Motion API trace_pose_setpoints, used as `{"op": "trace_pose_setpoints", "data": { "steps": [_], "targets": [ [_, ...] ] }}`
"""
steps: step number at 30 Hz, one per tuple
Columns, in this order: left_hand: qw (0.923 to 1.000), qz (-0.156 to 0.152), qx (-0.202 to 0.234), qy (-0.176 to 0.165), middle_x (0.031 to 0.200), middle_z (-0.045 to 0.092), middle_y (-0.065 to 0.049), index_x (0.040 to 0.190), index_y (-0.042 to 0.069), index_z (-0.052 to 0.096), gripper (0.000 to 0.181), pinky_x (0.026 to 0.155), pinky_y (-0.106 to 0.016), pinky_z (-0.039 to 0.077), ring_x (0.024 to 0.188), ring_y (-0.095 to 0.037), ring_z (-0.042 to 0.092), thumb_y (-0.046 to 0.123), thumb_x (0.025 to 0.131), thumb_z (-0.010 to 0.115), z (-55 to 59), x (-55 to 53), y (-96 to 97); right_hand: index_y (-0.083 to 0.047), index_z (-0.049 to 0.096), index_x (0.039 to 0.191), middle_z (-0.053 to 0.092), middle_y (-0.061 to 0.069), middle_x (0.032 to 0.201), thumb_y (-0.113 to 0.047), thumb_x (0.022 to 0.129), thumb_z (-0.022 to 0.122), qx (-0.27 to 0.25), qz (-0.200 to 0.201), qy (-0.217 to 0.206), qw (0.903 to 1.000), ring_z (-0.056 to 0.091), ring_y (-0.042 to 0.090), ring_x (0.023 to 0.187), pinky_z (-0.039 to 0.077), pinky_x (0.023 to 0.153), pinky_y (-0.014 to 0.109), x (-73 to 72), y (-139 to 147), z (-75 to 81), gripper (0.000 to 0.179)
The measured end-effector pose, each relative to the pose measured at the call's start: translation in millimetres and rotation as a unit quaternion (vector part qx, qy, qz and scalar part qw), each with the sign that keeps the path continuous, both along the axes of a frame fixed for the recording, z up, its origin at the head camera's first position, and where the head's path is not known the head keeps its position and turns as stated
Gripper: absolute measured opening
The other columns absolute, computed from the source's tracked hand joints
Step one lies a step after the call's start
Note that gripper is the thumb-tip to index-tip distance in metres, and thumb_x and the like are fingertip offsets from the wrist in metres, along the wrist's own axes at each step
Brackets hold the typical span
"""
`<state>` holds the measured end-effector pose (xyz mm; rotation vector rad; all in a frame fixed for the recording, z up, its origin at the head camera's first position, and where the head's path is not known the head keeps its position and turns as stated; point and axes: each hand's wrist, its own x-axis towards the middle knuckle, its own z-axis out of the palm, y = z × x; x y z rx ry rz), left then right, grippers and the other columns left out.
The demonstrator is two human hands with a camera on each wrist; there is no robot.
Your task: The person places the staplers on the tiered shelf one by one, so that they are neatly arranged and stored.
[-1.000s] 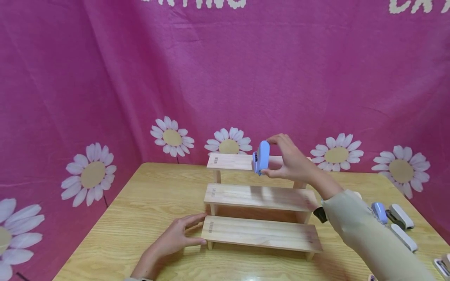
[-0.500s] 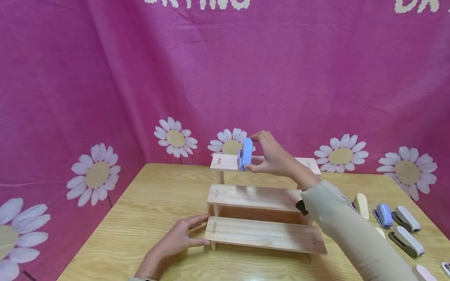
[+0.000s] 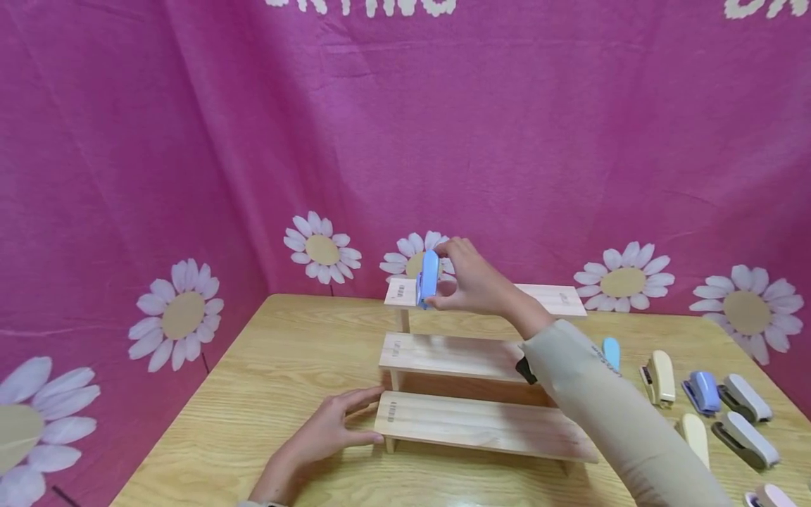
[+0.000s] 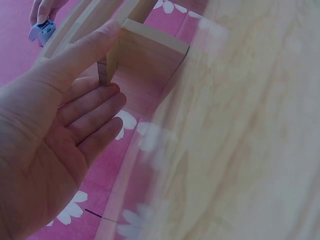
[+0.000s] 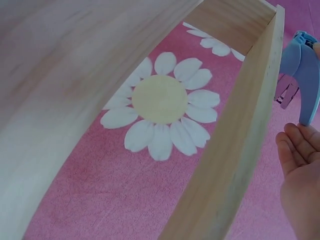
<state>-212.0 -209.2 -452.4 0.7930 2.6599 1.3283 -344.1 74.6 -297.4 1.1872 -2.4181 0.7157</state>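
A light blue stapler (image 3: pixel 429 275) is pinched upright, between thumb and fingers, by my right hand (image 3: pixel 472 282). It stands over the left part of the top board of a three-step wooden display stand (image 3: pixel 481 422). Whether the stapler touches the board cannot be told. In the right wrist view the same stapler (image 5: pixel 305 75) shows beside the board's edge, with my right hand (image 5: pixel 302 175) partly out of frame. My left hand (image 3: pixel 332 426) holds the left end of the lowest board, thumb at the front corner and fingers at the back corner.
On the table's right side lie several staplers: a cream one (image 3: pixel 661 379), a periwinkle one (image 3: pixel 703 392), white ones such as this white stapler (image 3: pixel 747 438), and a pink one (image 3: pixel 769 496). A light blue item (image 3: pixel 611 352) shows behind my right sleeve. A pink daisy-print cloth (image 3: pixel 507 141) hangs behind.
My right hand has carried the blue stapler leftward along the top board, close to its left end. The left hand keeps its place on the stand. More staplers show at the right.
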Motion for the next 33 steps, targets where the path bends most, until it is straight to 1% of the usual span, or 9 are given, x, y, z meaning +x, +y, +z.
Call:
{"op": "trace_pose_setpoints", "data": {
  "steps": [5, 10, 15, 19, 23, 27, 33],
  "targets": [
    [1.0, 0.003, -0.002, -0.005, 0.143, 0.055, -0.014, 0.143, 0.003, 0.049, 0.074, 0.11, -0.034, 0.048, 0.13, -0.033, 0.055, 0.038, 0.083, 0.076, -0.7, 0.3, -1.2, 0.002, 0.048, 0.127, 0.054, 0.015, 0.121, -0.03, 0.074, 0.083, 0.011, -0.001, -0.009, 0.9999, 0.047, 0.027, 0.114, 0.047, 0.103, 0.043, -3.0, -4, -1.1, 0.072],
    [1.0, 0.005, -0.005, -0.004, 0.143, 0.055, -0.013, 0.143, 0.004, 0.049, 0.074, 0.11, -0.039, 0.048, 0.13, -0.032, 0.055, 0.038, 0.083, 0.076, -2.6, -0.1, -2.0, 0.004, 0.046, 0.129, 0.053, 0.018, 0.125, -0.03, 0.076, 0.082, 0.016, 0.002, -0.021, 0.9996, 0.046, 0.03, 0.117, 0.046, 0.104, 0.045, -4.3, -7, -1.4, 0.073],
    [0.9999, 0.002, -0.003, -0.01, 0.144, 0.055, -0.014, 0.143, 0.003, 0.048, 0.075, 0.111, -0.042, 0.047, 0.13, -0.032, 0.056, 0.038, 0.083, 0.076, -3.1, -0.9, -2.3, 0.003, 0.045, 0.13, 0.052, 0.016, 0.125, -0.029, 0.078, 0.082, 0.012, 0.003, -0.038, 0.9992, 0.045, 0.03, 0.118, 0.045, 0.104, 0.045, -5.2, -9, -2.7, 0.071],
    [0.9999, 0.0, 0.0, -0.011, 0.143, 0.055, -0.014, 0.143, 0.003, 0.048, 0.075, 0.111, -0.039, 0.047, 0.13, -0.031, 0.056, 0.037, 0.083, 0.076, -2.5, -1.6, -2.9, 0.003, 0.045, 0.132, 0.051, 0.016, 0.126, -0.028, 0.078, 0.082, 0.007, 0.003, -0.045, 0.9989, 0.045, 0.032, 0.119, 0.044, 0.105, 0.046, -6.7, -10, -5.2, 0.072],
    [1.0, -0.001, 0.002, -0.009, 0.143, 0.055, -0.014, 0.143, 0.003, 0.048, 0.074, 0.111, -0.035, 0.048, 0.129, -0.032, 0.056, 0.036, 0.083, 0.077, -2.8, -2.1, -2.6, 0.004, 0.042, 0.136, 0.049, 0.019, 0.131, -0.03, 0.077, 0.083, 0.005, 0.0, -0.049, 0.9988, 0.043, 0.034, 0.124, 0.041, 0.111, 0.049, -6.2, -8, -6.4, 0.079],
    [0.9999, 0.001, 0.0, -0.011, 0.143, 0.055, -0.014, 0.143, 0.003, 0.048, 0.074, 0.111, -0.036, 0.048, 0.13, -0.031, 0.056, 0.037, 0.083, 0.077, -3.6, -1.3, -1.8, 0.004, 0.04, 0.139, 0.048, 0.019, 0.133, -0.033, 0.076, 0.084, 0.003, -0.008, -0.054, 0.9985, 0.042, 0.032, 0.125, 0.041, 0.111, 0.05, -2.0, 0, -3.4, 0.085],
    [0.9999, 0.006, -0.008, -0.011, 0.144, 0.054, -0.013, 0.144, 0.004, 0.048, 0.076, 0.111, -0.044, 0.046, 0.131, -0.031, 0.055, 0.039, 0.083, 0.076, -1.4, -0.7, -2.7, 0.001, 0.042, 0.138, 0.047, 0.017, 0.134, -0.03, 0.077, 0.084, -0.012, -0.026, -0.045, 0.9986, 0.044, 0.031, 0.127, 0.042, 0.111, 0.053, 7.2, 31, 6.6, 0.08]
  ]
}}
